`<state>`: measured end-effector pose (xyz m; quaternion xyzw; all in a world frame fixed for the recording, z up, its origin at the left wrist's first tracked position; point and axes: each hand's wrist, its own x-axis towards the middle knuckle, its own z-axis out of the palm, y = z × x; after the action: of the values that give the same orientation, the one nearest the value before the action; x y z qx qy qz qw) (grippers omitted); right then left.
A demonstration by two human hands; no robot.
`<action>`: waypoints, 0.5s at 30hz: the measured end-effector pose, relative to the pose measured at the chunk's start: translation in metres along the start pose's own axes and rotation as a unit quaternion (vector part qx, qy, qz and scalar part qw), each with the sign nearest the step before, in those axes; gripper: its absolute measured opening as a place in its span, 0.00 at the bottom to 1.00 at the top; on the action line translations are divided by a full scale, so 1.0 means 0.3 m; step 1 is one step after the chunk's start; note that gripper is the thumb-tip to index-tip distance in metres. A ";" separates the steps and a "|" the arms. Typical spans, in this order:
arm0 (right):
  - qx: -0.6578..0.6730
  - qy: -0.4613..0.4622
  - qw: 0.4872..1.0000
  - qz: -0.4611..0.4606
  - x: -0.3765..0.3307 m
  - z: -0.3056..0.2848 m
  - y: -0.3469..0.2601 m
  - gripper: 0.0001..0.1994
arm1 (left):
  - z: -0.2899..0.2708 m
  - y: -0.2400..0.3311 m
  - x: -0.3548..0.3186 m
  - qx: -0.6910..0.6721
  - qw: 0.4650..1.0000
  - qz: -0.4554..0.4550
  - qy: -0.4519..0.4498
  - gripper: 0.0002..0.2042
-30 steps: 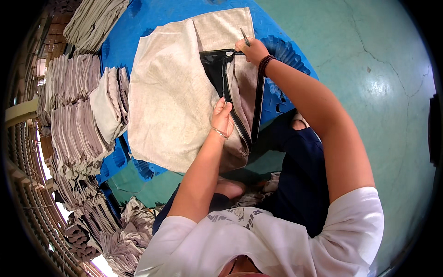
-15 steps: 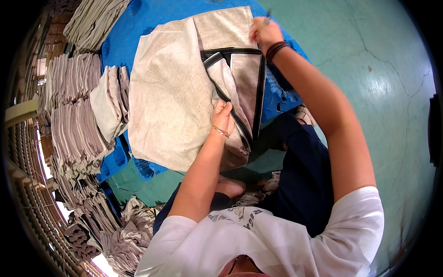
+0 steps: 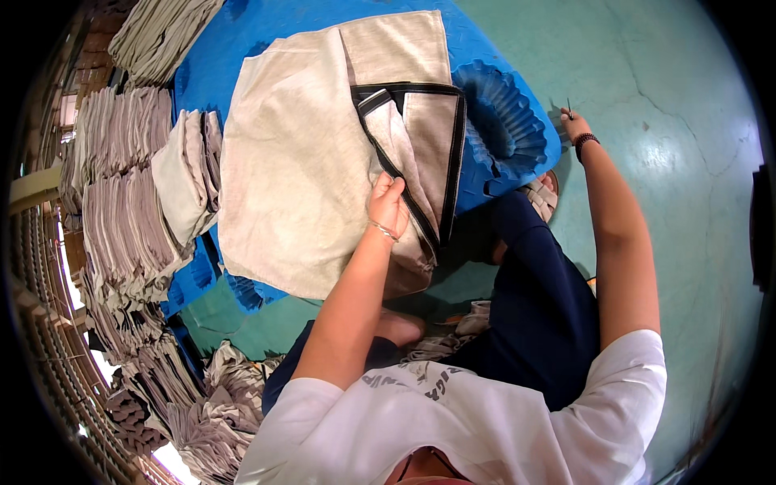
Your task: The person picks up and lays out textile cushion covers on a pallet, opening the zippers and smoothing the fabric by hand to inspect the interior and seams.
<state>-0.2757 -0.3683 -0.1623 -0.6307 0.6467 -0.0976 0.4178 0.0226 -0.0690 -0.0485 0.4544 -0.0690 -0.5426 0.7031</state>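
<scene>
A large beige cloth piece (image 3: 283, 162) with black binding along some edges lies spread over a blue plastic pallet (image 3: 517, 73). My left hand (image 3: 389, 204) is closed on the black-bound edge of this cloth, near its folded-back corner. Out to the right, beyond the pallet and over the floor, my right hand (image 3: 575, 126) grips a small dark pointed tool (image 3: 569, 105). Too little of that tool shows to tell its kind. A dark band circles the right wrist, and a thin bracelet the left.
Stacks of folded beige and grey cloth (image 3: 129, 202) line the left side, with another stack (image 3: 162, 36) at the upper left. Crumpled cloth (image 3: 230, 388) lies low on the left. Green cracked floor (image 3: 671, 186) spreads on the right. My sandalled foot (image 3: 543, 198) is beside the pallet.
My right hand has swung from the cloth's upper right corner out to the right, past the pallet's edge, still with the tool. The left hand keeps its hold on the cloth edge.
</scene>
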 end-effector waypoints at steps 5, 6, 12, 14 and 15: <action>0.067 0.157 0.973 -0.153 -0.040 -0.030 -0.201 0.15 | 0.000 0.009 -0.008 -0.003 1.000 -0.011 0.001 0.16; 0.065 0.202 0.949 -0.232 -0.060 -0.029 -0.271 0.14 | 0.002 0.004 -0.004 -0.009 1.000 -0.014 0.000 0.16; 0.167 -0.148 0.961 -0.161 -0.291 0.170 -0.586 0.11 | -0.021 0.009 -0.002 -0.012 1.000 -0.013 -0.009 0.15; 0.187 -0.184 0.956 -0.131 -0.313 0.217 -0.593 0.10 | -0.034 -0.006 0.007 -0.014 1.000 -0.018 -0.007 0.15; 0.219 -0.207 0.949 -0.097 -0.333 0.230 -0.607 0.10 | -0.028 -0.002 0.004 -0.015 1.000 -0.021 -0.007 0.15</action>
<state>-0.1107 -0.2847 -0.0452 -0.5896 0.4448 -0.1441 0.6586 0.0275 -0.0653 -0.0543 0.4414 -0.0562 -0.5618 0.6974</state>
